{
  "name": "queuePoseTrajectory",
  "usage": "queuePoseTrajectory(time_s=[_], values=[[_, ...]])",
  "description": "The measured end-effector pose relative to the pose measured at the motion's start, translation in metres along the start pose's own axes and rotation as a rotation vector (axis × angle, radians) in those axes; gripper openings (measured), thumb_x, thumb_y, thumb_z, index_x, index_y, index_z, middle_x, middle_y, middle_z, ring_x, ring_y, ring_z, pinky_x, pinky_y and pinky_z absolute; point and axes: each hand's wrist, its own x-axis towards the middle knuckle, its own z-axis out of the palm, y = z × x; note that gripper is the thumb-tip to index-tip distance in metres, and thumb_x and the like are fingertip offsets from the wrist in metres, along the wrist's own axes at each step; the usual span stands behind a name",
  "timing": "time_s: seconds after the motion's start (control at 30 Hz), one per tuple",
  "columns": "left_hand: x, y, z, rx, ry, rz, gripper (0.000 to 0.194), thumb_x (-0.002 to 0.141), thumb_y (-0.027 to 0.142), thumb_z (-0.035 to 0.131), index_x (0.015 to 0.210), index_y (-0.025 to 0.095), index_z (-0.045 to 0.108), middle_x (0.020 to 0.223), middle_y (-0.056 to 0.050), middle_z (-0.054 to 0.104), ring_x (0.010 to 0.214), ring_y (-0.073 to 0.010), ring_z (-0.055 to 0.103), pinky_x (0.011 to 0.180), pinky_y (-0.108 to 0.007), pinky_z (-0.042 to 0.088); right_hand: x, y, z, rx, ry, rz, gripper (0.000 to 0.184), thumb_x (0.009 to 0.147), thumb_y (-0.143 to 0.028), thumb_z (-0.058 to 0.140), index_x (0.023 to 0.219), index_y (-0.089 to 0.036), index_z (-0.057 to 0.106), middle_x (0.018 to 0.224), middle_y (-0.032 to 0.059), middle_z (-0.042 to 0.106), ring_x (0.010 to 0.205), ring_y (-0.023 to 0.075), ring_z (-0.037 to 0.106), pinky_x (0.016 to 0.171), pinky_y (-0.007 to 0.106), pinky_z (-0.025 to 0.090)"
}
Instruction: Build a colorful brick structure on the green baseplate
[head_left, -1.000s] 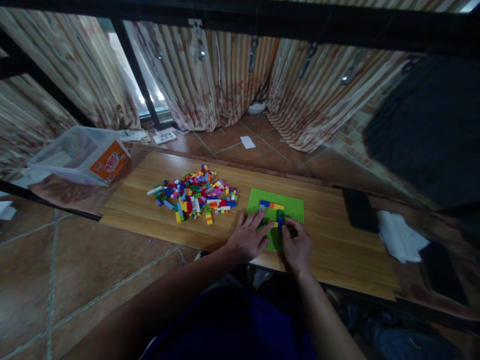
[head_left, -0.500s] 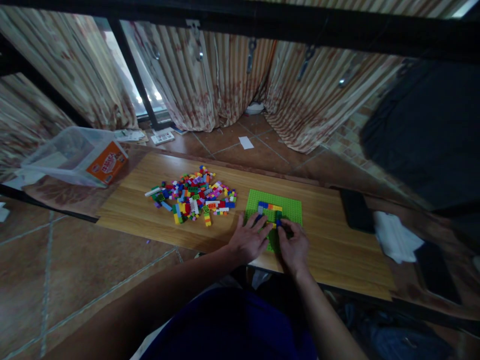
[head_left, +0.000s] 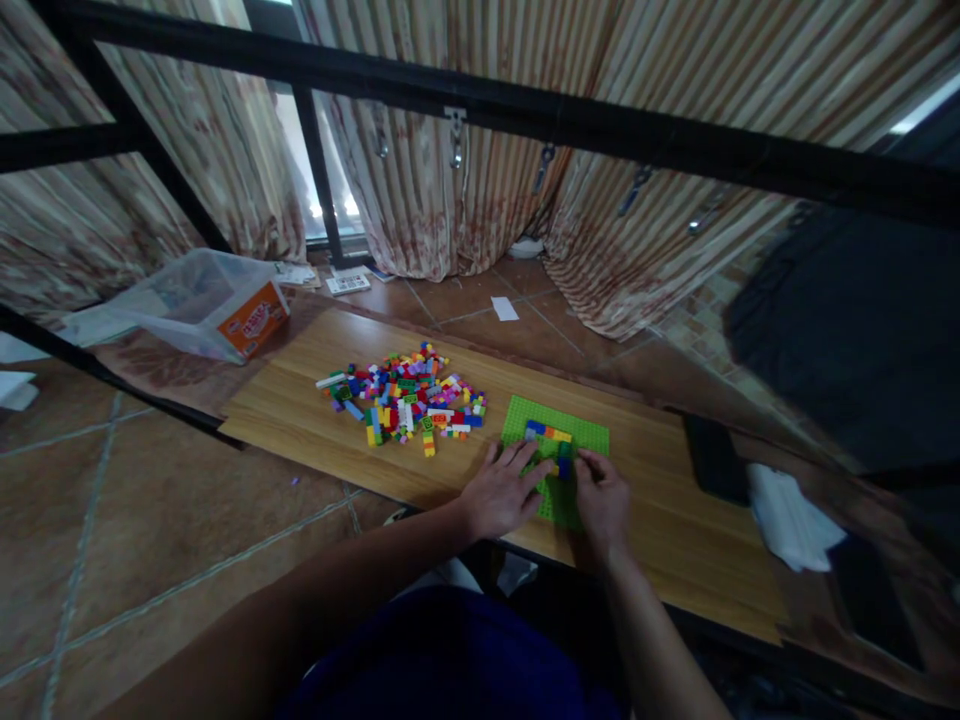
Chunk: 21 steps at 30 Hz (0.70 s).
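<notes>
A green baseplate [head_left: 592,436] lies on the wooden board, bearing a small outline of bricks in blue, orange, yellow and dark green. My left hand [head_left: 506,490] rests with its fingers spread over the near left part of this outline, hiding some of the bricks. Just right of a blue brick [head_left: 564,467], my right hand [head_left: 604,500] hovers with thumb and forefinger drawn together. Whether anything sits between those fingertips is too small to make out.
A pile of mixed toy bricks [head_left: 405,395] spreads left of the baseplate on the wooden board [head_left: 300,400]. A clear plastic bin [head_left: 187,300] with an orange label stands beyond the board's left end. A dark phone-like slab [head_left: 716,460] and white tissues [head_left: 795,515] lie at right.
My right hand has drawn slightly right, off the blue brick, which now shows more fully. My left hand stays over the bricks. The camera view has shifted and tilted.
</notes>
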Motion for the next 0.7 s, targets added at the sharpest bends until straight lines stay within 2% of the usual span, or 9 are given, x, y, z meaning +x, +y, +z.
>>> queuePoseTrajectory(time_s=[0.17, 0.4, 0.7], values=[[0.000, -0.001, 0.000, -0.033, -0.013, -0.009, 0.053, 0.095, 0.041, 0.045, 0.144, 0.022, 0.041, 0.153, -0.014, 0.038, 0.141, -0.0300, 0.032, 0.112, -0.056, 0.027, 0.014, 0.001, 0.000, -0.047, -0.014, 0.034, 0.047, 0.079, -0.052, 0.055, 0.102, -0.013, 0.070, 0.097, 0.0157, 0.074, 0.086, 0.0251, 0.067, 0.081, 0.040, 0.050], [0.003, -0.002, 0.001, -0.059, -0.037, -0.013, 0.056, 0.094, 0.042, 0.045, 0.144, 0.017, 0.040, 0.152, -0.016, 0.038, 0.141, -0.0306, 0.032, 0.113, -0.055, 0.025, 0.011, 0.000, 0.003, -0.106, -0.036, 0.019, 0.044, 0.074, -0.049, 0.060, 0.099, -0.015, 0.071, 0.097, 0.0143, 0.073, 0.078, 0.0231, 0.065, 0.077, 0.039, 0.050], [0.002, -0.001, 0.004, -0.054, -0.012, -0.006, 0.053, 0.094, 0.041, 0.045, 0.141, 0.017, 0.044, 0.151, -0.016, 0.040, 0.141, -0.0317, 0.032, 0.113, -0.057, 0.026, 0.022, -0.002, 0.002, -0.128, -0.103, 0.079, 0.040, 0.069, -0.042, 0.061, 0.096, -0.016, 0.072, 0.094, 0.0109, 0.074, 0.080, 0.0227, 0.066, 0.080, 0.038, 0.051]])
